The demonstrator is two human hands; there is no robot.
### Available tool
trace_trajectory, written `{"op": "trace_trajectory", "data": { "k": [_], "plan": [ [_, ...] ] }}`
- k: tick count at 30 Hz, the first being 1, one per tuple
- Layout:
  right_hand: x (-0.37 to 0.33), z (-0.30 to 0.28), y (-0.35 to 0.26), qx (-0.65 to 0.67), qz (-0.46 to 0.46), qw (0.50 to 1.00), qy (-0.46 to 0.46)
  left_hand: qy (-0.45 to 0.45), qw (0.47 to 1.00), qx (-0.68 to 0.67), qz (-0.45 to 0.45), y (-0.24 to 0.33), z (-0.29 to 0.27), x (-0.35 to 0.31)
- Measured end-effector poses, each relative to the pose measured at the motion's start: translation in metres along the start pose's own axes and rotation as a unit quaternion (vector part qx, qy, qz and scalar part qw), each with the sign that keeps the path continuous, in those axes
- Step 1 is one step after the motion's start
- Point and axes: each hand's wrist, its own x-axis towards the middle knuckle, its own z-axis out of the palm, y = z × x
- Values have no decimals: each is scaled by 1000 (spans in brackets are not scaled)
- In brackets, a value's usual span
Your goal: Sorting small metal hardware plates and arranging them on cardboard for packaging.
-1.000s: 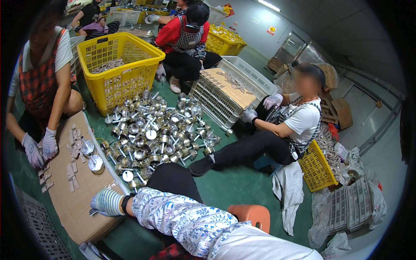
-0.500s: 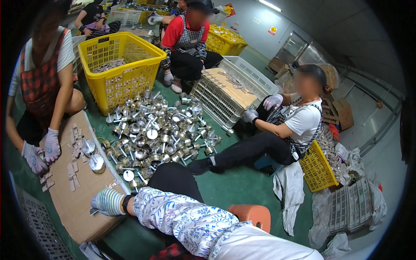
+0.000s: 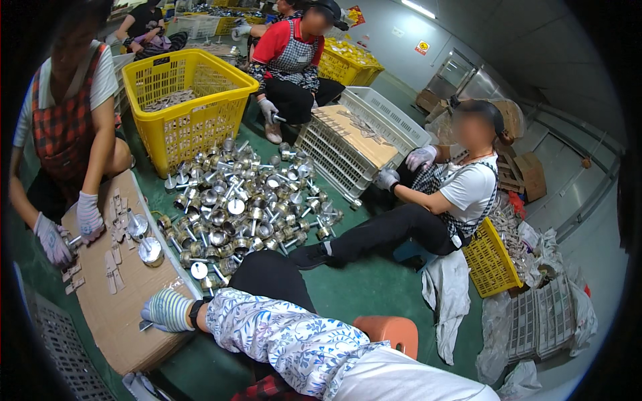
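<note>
My right hand [image 3: 168,311], in a striped knit glove, rests on the near edge of a flattened cardboard sheet [image 3: 127,314]. Its fingers are curled round a small metal piece [image 3: 145,325], of which only a thin edge shows. Two metal cups with stems, one of them a stemmed cup [image 3: 151,252], stand on the cardboard beyond my hand. Flat pale pieces [image 3: 114,271] lie beside them. To the right spreads a heap of stemmed metal cups [image 3: 234,207] on the green floor. My left hand is not visible.
Across the cardboard, a co-worker's gloved hands [image 3: 89,217] handle a metal part. Behind the heap stands a yellow basket [image 3: 190,113]. Another co-worker [image 3: 435,194] sits at right by a white crate [image 3: 334,157]. An orange stool [image 3: 388,334] stands beside my arm.
The co-worker at left now has a stemmed metal part between the gloved hands. The co-worker in red has raised the head and holds a metal part. My right hand has not visibly moved.
</note>
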Motion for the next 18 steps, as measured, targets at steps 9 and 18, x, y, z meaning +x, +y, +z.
{"op": "trace_trajectory", "data": {
  "k": [9,18],
  "plan": [
    [2,1,3,1,-5,1000,-14,26,999,8,37,-8,8,-1],
    [1,5,5,-4,-12,1000,-9,33,998,-53,11,-9,14,-6]
  ]
}}
